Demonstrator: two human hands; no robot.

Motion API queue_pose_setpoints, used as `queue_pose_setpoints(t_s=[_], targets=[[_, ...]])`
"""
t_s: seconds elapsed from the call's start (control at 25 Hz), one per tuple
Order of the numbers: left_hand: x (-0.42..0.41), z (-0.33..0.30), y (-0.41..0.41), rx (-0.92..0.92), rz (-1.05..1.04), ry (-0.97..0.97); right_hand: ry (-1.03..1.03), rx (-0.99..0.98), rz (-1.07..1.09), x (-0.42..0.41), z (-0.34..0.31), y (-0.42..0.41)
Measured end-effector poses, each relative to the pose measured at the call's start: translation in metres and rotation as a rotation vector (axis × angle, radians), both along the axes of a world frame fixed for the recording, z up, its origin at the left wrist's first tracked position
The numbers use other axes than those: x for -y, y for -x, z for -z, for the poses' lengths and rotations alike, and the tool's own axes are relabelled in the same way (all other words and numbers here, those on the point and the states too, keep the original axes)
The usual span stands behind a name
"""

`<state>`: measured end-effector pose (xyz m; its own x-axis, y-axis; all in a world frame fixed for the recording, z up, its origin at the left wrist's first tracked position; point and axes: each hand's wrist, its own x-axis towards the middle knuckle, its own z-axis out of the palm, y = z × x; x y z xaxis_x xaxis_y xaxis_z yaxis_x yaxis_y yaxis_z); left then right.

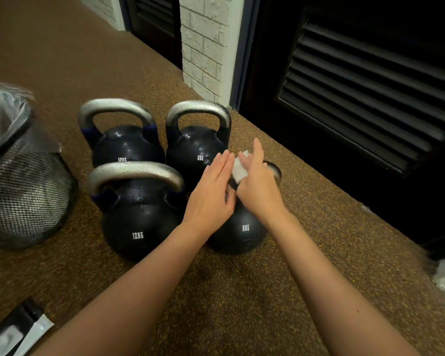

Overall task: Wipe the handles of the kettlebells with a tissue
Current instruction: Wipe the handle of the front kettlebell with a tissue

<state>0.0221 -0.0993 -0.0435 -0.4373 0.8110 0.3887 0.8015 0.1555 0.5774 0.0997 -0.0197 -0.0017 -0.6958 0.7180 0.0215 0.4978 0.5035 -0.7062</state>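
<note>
Several black kettlebells with silver handles stand on the brown speckled floor. The near right kettlebell (238, 231) has its handle mostly hidden under my hands. My right hand (257, 186) presses a white tissue (239, 168) onto that handle. My left hand (211, 195) lies flat against the handle's left side, fingers straight and together, touching the tissue's edge. The near left kettlebell (136, 214) is marked 12KG and is wet with droplets. Two more, the far left kettlebell (123, 143) and the far right kettlebell (195, 147), stand behind.
A black mesh bin (23, 191) lined with a clear bag stands at the left. A packet (13, 335) lies at the bottom left. Dark louvred doors (370, 104) and a white brick pillar (206, 47) bound the right and far side.
</note>
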Motion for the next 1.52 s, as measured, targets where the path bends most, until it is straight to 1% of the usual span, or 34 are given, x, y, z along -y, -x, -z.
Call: queue_pose_setpoints(t_s=[0.12, 0.24, 0.28, 0.4, 0.44, 0.48, 0.52, 0.6, 0.68, 0.76, 0.8, 0.88, 0.92, 1.0, 1.08, 1.16, 1.24, 1.36, 1.52], targets=[[0.001, -0.002, 0.000, -0.066, 0.026, 0.058, 0.103, -0.086, -0.005, -0.002, -0.012, -0.010], [-0.004, -0.002, 0.000, -0.271, -0.004, 0.124, 0.175, -0.170, 0.046, -0.022, -0.017, -0.020], [-0.008, -0.002, -0.001, -0.348, -0.023, 0.167, 0.157, -0.160, 0.069, -0.031, -0.016, -0.022], [-0.022, 0.002, -0.005, -0.563, -0.122, 0.328, 0.057, -0.039, 0.156, -0.052, -0.006, -0.022], [-0.026, 0.003, -0.006, -0.615, -0.162, 0.348, 0.050, -0.027, 0.165, -0.054, -0.002, -0.021], [-0.029, 0.003, -0.008, -0.642, -0.202, 0.330, 0.048, -0.040, 0.162, -0.054, 0.002, -0.019], [-0.034, 0.004, -0.008, -0.650, -0.219, 0.303, 0.048, -0.063, 0.159, -0.054, 0.003, -0.018], [-0.040, 0.004, -0.009, -0.577, -0.194, 0.252, 0.042, -0.095, 0.157, -0.054, 0.002, -0.018], [-0.039, 0.001, -0.007, -0.504, -0.139, 0.165, 0.021, -0.073, 0.145, -0.055, -0.001, -0.022], [-0.032, 0.002, 0.000, -0.477, -0.119, 0.057, -0.017, -0.034, 0.092, -0.056, -0.001, -0.027], [-0.026, 0.003, 0.005, -0.414, -0.122, 0.035, -0.039, -0.021, 0.065, -0.056, 0.000, -0.029], [-0.018, -0.004, 0.011, -0.203, -0.152, 0.064, -0.078, 0.005, 0.046, -0.057, 0.001, -0.030], [-0.019, -0.003, 0.013, -0.162, -0.176, 0.073, -0.098, 0.019, 0.043, -0.058, 0.001, -0.029], [-0.021, -0.008, 0.010, -0.230, -0.134, 0.040, -0.138, 0.044, 0.034, -0.058, 0.001, -0.027], [-0.024, -0.004, 0.009, -0.401, -0.063, -0.020, -0.149, 0.055, 0.025, -0.059, 0.002, -0.027], [-0.020, 0.006, 0.013, -0.507, -0.012, -0.076, -0.146, 0.054, 0.009, -0.060, 0.003, -0.028], [-0.013, 0.009, 0.016, -0.468, -0.032, -0.082, -0.152, 0.050, 0.005, -0.059, 0.004, -0.029], [-0.023, -0.002, 0.016, -0.326, -0.097, -0.015, -0.152, 0.031, 0.014, -0.058, 0.003, -0.026], [-0.030, -0.011, 0.018, -0.347, -0.026, 0.001, -0.142, 0.054, 0.017, -0.058, 0.004, -0.023]])
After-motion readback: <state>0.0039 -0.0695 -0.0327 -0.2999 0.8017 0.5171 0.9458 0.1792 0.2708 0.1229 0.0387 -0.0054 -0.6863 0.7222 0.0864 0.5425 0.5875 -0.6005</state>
